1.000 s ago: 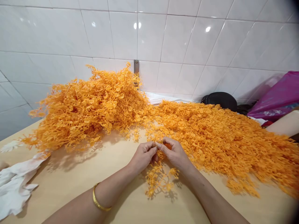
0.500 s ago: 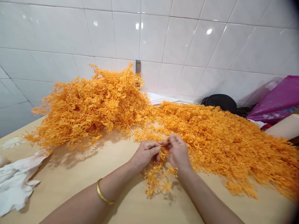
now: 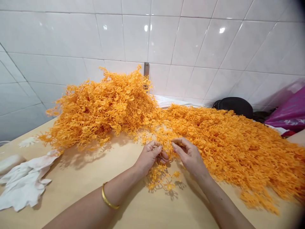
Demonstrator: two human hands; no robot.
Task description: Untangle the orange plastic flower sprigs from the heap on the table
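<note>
My left hand [image 3: 149,157], a gold bangle on its wrist, is curled around a small cluster of orange plastic sprigs [image 3: 162,179] that hangs down onto the tan table [image 3: 81,190]. A little to the right, my right hand [image 3: 190,156] pinches with thumb and fingers at the near edge of the flat spread of orange sprigs [image 3: 226,143]. What the right fingertips hold is too small to make out. A taller heap of the same orange sprigs [image 3: 102,108] rises at the back left.
White crumpled cloth [image 3: 26,181] lies at the table's left edge. A black bag [image 3: 234,105] and a magenta plastic bag [image 3: 289,111] sit against the white tiled wall at the back right. Another person's arm [image 3: 297,138] shows at the far right.
My hands, pinched together over the sprig cluster a second ago, have come slightly apart. The view has shifted a little to the left.
</note>
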